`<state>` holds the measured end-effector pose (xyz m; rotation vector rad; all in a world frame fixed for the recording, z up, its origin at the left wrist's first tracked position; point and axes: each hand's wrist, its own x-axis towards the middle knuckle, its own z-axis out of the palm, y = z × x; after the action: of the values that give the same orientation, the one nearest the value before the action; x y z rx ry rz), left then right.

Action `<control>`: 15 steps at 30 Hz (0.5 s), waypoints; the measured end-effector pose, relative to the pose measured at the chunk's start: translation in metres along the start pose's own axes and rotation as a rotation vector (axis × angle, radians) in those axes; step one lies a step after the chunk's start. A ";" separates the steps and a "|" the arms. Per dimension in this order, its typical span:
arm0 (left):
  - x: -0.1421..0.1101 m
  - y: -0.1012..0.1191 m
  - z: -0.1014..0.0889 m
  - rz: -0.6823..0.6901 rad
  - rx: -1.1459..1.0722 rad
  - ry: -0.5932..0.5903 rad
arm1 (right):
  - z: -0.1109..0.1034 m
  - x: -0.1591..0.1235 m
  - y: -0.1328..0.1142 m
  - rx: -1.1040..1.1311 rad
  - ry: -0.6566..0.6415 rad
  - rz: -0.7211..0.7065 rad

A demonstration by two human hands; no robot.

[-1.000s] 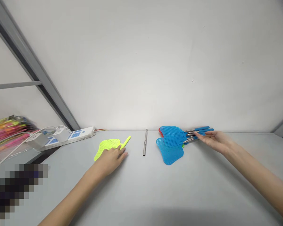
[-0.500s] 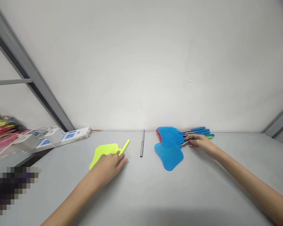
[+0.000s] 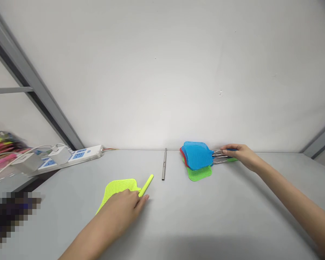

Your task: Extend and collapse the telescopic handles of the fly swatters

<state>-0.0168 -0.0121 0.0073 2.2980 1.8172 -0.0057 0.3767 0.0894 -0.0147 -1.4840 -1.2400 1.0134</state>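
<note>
My left hand [image 3: 124,207] is closed over a yellow-green fly swatter head [image 3: 120,186] and a matching handle [image 3: 146,185], low over the grey table. The palm covers part of the head, and whether the two pieces are joined is hidden. To the right, my right hand [image 3: 242,155] pinches the metal shaft of a blue fly swatter [image 3: 197,157] on top of a pile. Under it show a red swatter head [image 3: 184,160] and a green swatter head [image 3: 200,174]. Between the hands, a bare metal rod [image 3: 164,164] lies apart from everything.
A white power strip [image 3: 89,154] with plugged-in adapters [image 3: 60,155] sits at the table's back left. Bagged colourful items [image 3: 5,148] lie beyond it at the far left. The white wall [image 3: 162,90] rises behind the table's back edge.
My left hand has drawn the yellow-green pieces towards me. My right hand has shifted back and right; the lower blue swatter now lies on the pile, exposing the green head.
</note>
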 end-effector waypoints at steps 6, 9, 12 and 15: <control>-0.016 0.002 0.007 -0.007 -0.013 -0.066 | 0.002 0.023 0.006 0.024 -0.004 0.053; -0.025 0.010 0.006 0.073 -0.065 -0.101 | 0.008 0.027 0.008 0.003 0.001 0.035; -0.031 0.020 0.002 0.182 -0.155 -0.110 | 0.014 0.030 0.011 -0.018 0.041 -0.002; -0.033 0.030 0.002 0.310 -0.244 -0.114 | 0.018 0.032 0.013 -0.040 0.046 -0.021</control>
<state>0.0044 -0.0509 0.0147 2.3226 1.3127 0.1235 0.3669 0.1231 -0.0326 -1.5139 -1.2468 0.9401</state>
